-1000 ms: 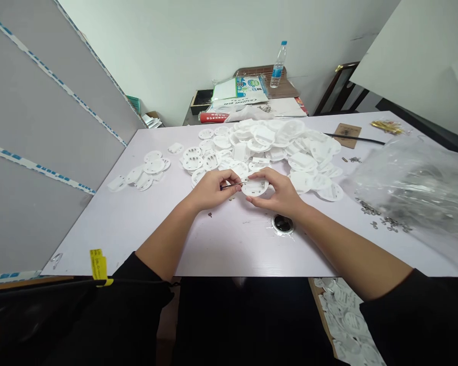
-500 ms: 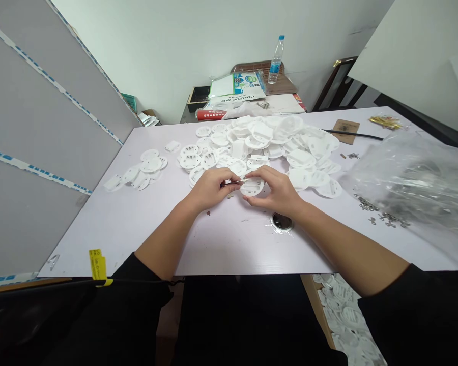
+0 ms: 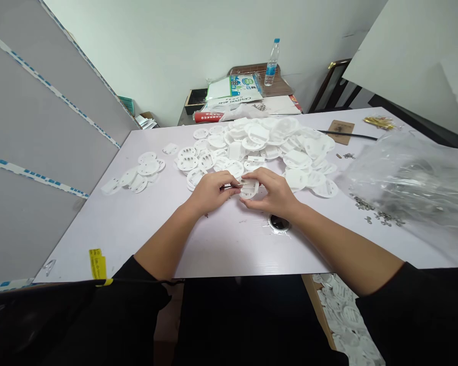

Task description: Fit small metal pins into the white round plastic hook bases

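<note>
My right hand (image 3: 273,190) grips a round white plastic cover (image 3: 249,189) by its rim, between thumb and fingers, holding it tilted above the table. Closed around thin metal tweezers (image 3: 232,186), my left hand (image 3: 212,192) brings their tip to the cover's near-left inner side. Whatever the tip touches is too small to make out. Just behind both hands lies a large heap of similar white covers (image 3: 257,133), some showing small metal contacts. A smaller group of covers (image 3: 148,168) lies to the left.
Small metal parts (image 3: 385,217) lie beside a clear plastic bag (image 3: 412,178) on the right. A round cable hole (image 3: 279,222) sits near my right wrist. Farther back are a black cable (image 3: 351,134), a brown card (image 3: 341,132) and a water bottle (image 3: 272,63).
The cover in my right hand has turned and tilted a little, with the tweezers still at it. The whole view has shifted slightly.
</note>
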The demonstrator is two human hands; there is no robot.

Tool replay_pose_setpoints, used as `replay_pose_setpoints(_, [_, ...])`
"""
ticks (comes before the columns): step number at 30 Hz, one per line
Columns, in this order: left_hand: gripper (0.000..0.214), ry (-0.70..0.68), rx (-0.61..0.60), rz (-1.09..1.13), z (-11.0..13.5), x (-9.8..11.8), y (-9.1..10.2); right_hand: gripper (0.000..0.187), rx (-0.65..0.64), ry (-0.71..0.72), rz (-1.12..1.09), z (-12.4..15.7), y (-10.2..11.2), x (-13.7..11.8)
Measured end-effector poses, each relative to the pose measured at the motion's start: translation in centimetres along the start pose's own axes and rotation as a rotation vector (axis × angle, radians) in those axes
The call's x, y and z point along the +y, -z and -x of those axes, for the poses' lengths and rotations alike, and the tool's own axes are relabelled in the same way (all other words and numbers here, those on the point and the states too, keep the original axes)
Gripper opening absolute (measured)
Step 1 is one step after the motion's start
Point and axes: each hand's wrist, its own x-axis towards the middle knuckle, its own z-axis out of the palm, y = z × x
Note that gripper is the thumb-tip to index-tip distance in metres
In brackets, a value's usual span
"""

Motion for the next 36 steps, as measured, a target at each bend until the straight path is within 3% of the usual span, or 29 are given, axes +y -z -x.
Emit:
replay_pose_setpoints(10, [0.008,0.052,0.013,0.003,0.18,-0.11,0.24,0.044,0.006,-0.017,-0.004,-0.08,0.13,-0.05])
replay_pose_setpoints(20, [0.007,-0.045,0.04,0.042,0.1,-0.39,0.01,0.046,0.037,0.001,-0.012,-0.05,0.1,0.05])
replay_pose_setpoints(25, [0.008,0.094,0.043,0.116,0.08,-0.25,-0.12,0.047,0.044,0.022,-0.024,-0.09,0.13,0.1])
replay_pose_setpoints(30, [0.027,0.3,-0.042,0.309,0.05,-0.15,0.01,0.046,0.06,0.062,-0.043,-0.22,0.29,0.07])
replay_pose_setpoints(36, [0.035,0.373,-0.09,0.548,0.0,-0.01,0.05,0.045,0.077,0.081,-0.059,-0.33,0.47,0.0])
